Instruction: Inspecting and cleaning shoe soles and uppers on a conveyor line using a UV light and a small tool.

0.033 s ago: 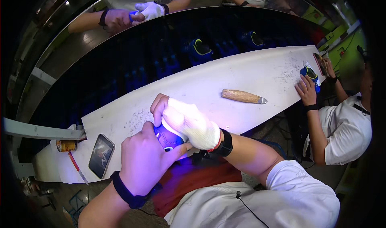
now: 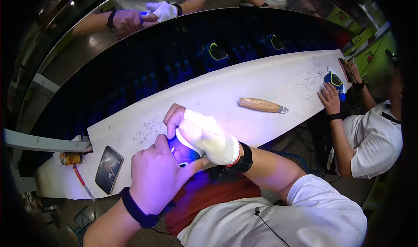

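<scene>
**Small blue shoe gripped between two hands at the bench edge**

At the lower centre of the frame, a small blue shoe [image 2: 183, 152] sits sandwiched between the person's two hands, just over the near edge of the long white workbench [image 2: 226, 92]. The left hand [image 2: 156, 177], bare with a dark band at the wrist, wraps around the shoe from below and from the left, its fingers curled shut on the sole side. The right hand [image 2: 204, 136], in a white knit glove with the fingertips bare, closes over the shoe from above and the right, so only a patch of blue with pale trim shows between them. Violet light falls on both hands and the shoe.

On the bench to the right of centre lies a wooden-handled tool [image 2: 262, 105], well apart from the hands. At the lower left a dark phone [image 2: 108, 169] lies flat, with a red pencil [image 2: 82, 181] just beside it. At the right edge a co-worker's hand [image 2: 329, 98] rests by another blue shoe [image 2: 333, 82].
</scene>
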Action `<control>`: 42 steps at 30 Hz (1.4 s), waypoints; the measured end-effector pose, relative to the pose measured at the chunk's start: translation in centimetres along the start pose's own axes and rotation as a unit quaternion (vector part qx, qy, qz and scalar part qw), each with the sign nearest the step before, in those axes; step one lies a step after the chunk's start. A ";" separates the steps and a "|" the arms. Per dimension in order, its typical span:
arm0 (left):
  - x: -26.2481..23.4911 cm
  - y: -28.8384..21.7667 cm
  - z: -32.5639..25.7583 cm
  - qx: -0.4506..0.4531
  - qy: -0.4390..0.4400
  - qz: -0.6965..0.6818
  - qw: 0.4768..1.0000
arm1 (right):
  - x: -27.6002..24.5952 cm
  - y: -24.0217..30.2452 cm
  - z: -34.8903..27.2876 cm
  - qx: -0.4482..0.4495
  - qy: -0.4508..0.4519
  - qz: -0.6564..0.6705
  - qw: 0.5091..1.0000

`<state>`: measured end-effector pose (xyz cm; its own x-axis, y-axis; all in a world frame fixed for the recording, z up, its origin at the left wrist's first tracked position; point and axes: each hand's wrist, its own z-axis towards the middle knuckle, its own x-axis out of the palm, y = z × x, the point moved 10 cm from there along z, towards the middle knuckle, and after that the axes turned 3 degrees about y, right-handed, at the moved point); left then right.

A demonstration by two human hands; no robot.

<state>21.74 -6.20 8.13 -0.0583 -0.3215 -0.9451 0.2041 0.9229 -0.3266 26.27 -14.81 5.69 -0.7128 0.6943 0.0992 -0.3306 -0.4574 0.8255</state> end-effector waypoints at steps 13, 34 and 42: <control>1.5 -7.4 -5.2 0.227 -0.100 0.157 0.956 | 1.7 2.7 -6.8 0.216 0.078 -0.046 0.972; 6.2 6.2 -15.1 -0.081 -0.202 -0.478 0.851 | 7.9 0.6 -8.0 0.084 0.089 -0.433 0.893; 4.7 4.9 -14.6 -0.061 -0.200 -0.445 0.870 | 7.1 2.0 -7.9 -0.018 0.193 -0.436 0.879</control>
<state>8.16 -0.14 1.88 0.2105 -0.9466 -0.2443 0.1453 0.2775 -0.9497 15.68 -15.12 3.66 -0.3342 0.5524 -0.7636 -0.8692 0.1326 0.4764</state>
